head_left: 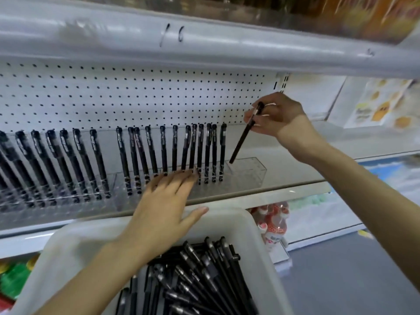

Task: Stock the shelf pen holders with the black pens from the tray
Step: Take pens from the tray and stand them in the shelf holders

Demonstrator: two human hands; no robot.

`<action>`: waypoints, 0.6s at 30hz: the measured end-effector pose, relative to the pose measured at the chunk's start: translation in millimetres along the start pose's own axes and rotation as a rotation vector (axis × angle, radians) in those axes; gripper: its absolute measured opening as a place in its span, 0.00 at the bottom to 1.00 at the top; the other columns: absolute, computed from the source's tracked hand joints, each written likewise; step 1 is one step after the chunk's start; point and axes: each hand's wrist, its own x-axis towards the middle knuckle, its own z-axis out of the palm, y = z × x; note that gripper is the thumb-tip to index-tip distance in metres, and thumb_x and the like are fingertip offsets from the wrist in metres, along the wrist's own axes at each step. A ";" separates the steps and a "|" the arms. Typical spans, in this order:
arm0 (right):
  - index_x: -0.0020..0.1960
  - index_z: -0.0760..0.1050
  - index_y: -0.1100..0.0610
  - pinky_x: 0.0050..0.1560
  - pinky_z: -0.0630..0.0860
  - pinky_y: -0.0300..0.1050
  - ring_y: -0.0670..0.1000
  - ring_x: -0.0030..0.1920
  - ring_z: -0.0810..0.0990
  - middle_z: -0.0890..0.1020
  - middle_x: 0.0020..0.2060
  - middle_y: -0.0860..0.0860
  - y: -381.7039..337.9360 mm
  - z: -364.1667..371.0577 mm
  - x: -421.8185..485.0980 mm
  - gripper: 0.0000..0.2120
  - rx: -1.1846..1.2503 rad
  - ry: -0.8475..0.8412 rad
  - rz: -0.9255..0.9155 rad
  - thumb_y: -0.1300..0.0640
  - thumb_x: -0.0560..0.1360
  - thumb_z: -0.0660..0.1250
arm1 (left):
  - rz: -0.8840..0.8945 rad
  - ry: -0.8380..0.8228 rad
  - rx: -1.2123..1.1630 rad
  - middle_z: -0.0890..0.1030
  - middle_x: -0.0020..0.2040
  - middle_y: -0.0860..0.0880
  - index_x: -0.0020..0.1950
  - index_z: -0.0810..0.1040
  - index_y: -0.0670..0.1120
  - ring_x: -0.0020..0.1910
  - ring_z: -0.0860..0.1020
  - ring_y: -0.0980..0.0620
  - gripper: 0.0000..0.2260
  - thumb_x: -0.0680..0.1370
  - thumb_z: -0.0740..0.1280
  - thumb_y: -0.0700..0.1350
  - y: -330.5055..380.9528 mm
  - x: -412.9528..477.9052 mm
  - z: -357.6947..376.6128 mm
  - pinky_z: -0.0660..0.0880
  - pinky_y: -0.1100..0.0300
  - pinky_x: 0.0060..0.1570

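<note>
Bright, even light; glare streaks on upper shelf rail (204,39); soft blur throughout; edges bowed, corners smeared.
</note>
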 end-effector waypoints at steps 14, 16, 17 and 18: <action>0.53 0.70 0.58 0.56 0.77 0.48 0.52 0.50 0.83 0.83 0.49 0.56 25.2 13.8 17.8 0.09 -0.372 -0.229 0.115 0.65 0.75 0.67 | -0.008 0.021 -0.152 0.59 0.74 0.56 0.76 0.56 0.54 0.73 0.55 0.54 0.40 0.71 0.41 0.76 -5.1 -0.6 9.3 0.38 0.60 0.67; 0.52 0.71 0.56 0.59 0.75 0.52 0.52 0.51 0.82 0.83 0.49 0.54 26.4 12.3 20.9 0.09 -0.394 -0.251 0.134 0.63 0.74 0.68 | -0.015 0.020 -0.148 0.59 0.74 0.56 0.76 0.55 0.54 0.73 0.55 0.54 0.41 0.70 0.40 0.76 -4.9 -0.9 10.5 0.38 0.59 0.67; 0.51 0.71 0.55 0.60 0.75 0.53 0.52 0.51 0.82 0.83 0.49 0.53 26.8 11.7 22.3 0.09 -0.402 -0.258 0.141 0.62 0.74 0.68 | -0.018 0.021 -0.148 0.59 0.74 0.56 0.76 0.55 0.54 0.73 0.55 0.54 0.41 0.70 0.40 0.76 -4.8 -0.7 10.8 0.38 0.59 0.67; 0.51 0.71 0.54 0.61 0.74 0.54 0.52 0.52 0.82 0.83 0.49 0.53 26.7 11.7 23.1 0.09 -0.409 -0.264 0.147 0.62 0.74 0.68 | -0.021 0.017 -0.150 0.59 0.74 0.56 0.76 0.55 0.54 0.73 0.55 0.54 0.41 0.70 0.40 0.77 -4.8 -0.4 10.8 0.38 0.58 0.68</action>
